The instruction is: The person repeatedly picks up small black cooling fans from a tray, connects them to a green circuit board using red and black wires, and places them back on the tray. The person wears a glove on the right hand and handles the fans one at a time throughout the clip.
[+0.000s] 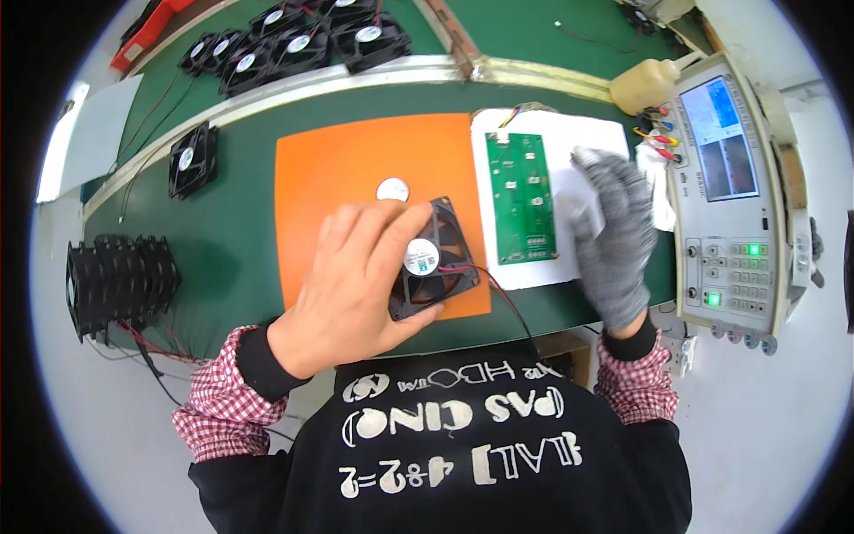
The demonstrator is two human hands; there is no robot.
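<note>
My bare left hand (pixel 347 276) grips a square black cooling fan (pixel 452 258) by its frame, over the orange mat (pixel 334 151). A round label sits on the fan's hub, and a red and black cable runs from it toward the table's near edge. Just beyond my fingers lies a round silvery disc (pixel 392 190). My right hand (pixel 618 236), in a grey knitted glove, is over the white sheet (pixel 592 133), just right of a green circuit board (pixel 520 200). Its fingers are smeared by motion, so whether they hold anything is unclear.
Stacked black fans (pixel 120 280) stand at the left, with a single fan (pixel 193 160) beyond them. More fans (pixel 298 42) sit behind the pale ledge. At right are a test instrument (pixel 725 196) with a lit screen, clip leads (pixel 660 138) and a yellowish bottle (pixel 642 86).
</note>
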